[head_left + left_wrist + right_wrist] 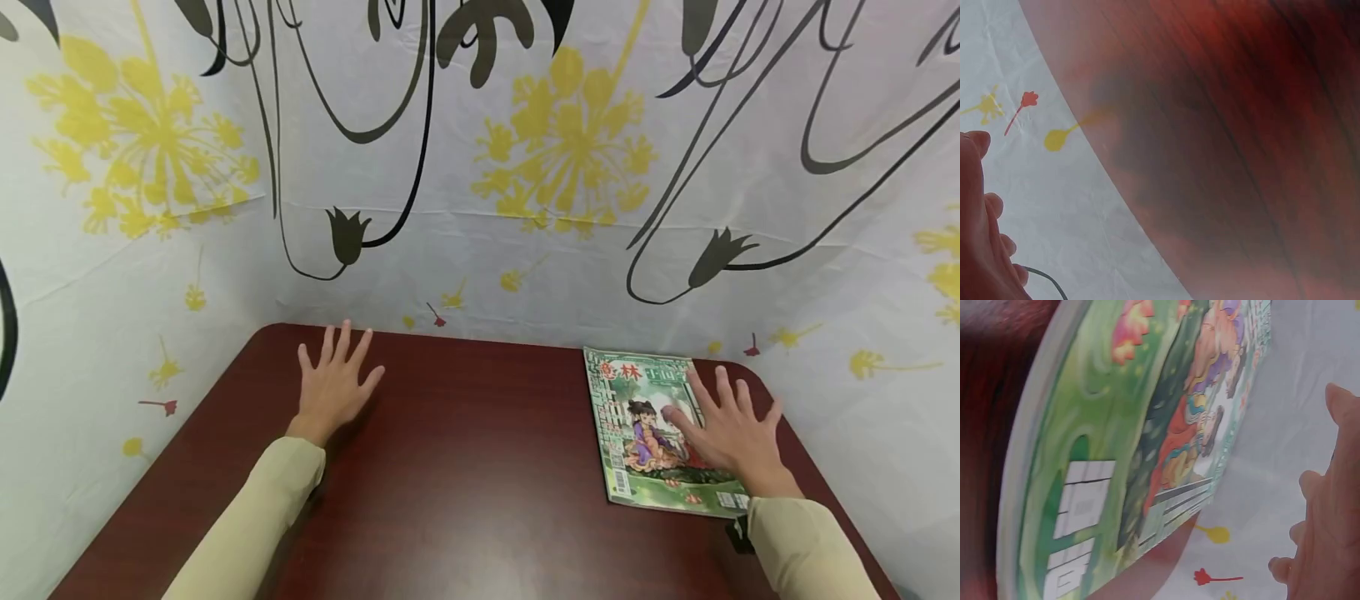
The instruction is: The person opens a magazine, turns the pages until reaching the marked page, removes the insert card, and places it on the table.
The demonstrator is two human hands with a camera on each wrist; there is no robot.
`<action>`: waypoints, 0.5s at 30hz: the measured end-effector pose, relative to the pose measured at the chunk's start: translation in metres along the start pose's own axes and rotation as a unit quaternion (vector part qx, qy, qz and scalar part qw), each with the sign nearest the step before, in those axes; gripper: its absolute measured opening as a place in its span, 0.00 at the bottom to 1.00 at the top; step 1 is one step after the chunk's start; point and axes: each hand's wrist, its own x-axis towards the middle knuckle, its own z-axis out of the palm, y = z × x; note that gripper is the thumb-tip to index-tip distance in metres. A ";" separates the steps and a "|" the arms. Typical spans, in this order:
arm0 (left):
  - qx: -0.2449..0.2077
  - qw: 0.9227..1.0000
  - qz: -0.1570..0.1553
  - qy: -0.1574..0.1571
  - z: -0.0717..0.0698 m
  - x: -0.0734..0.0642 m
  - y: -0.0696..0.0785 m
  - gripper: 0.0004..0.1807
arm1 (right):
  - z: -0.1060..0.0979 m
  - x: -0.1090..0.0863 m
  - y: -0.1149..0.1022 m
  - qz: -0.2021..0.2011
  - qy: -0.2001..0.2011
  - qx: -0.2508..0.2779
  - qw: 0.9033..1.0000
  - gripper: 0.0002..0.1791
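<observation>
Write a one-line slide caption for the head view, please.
Left hand and right hand spread over a dark red table, the right partly over an illustrated magazine.

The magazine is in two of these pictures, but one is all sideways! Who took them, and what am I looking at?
There's no robot here: you see a person's bare left hand and right hand. The big picture comes from a camera worn on the head, looking forward and down. The other two come from little cameras, one on each wrist. The right wrist's camera sees the magazine close up and turned, so it looks sideways. The left one sees mostly table and a bit of the patterned sheet.

The magazine lies flat on the dark red table, its cover facing up. The right hand is spread above its right side, and the left hand is spread over the table. Neither hand holds anything.
</observation>
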 end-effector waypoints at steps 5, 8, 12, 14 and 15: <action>-0.011 1.000 0.001 -0.007 0.001 -0.001 0.003 0.40 | 0.004 -0.003 0.004 0.007 -0.040 0.013 0.999 0.49; -0.023 1.000 0.002 -0.009 0.002 -0.001 0.006 0.40 | 0.007 -0.005 0.006 0.011 -0.056 0.021 0.998 0.49; -0.039 0.999 0.000 -0.017 0.004 0.000 0.010 0.40 | 0.010 -0.008 0.009 0.016 -0.070 0.030 0.997 0.49; -0.045 0.999 0.000 -0.023 0.005 0.000 0.012 0.40 | 0.011 -0.009 0.010 0.017 -0.076 0.034 0.996 0.49; -0.047 0.999 0.000 -0.026 0.005 0.001 0.013 0.40 | 0.011 -0.010 0.011 0.018 -0.079 0.037 0.996 0.49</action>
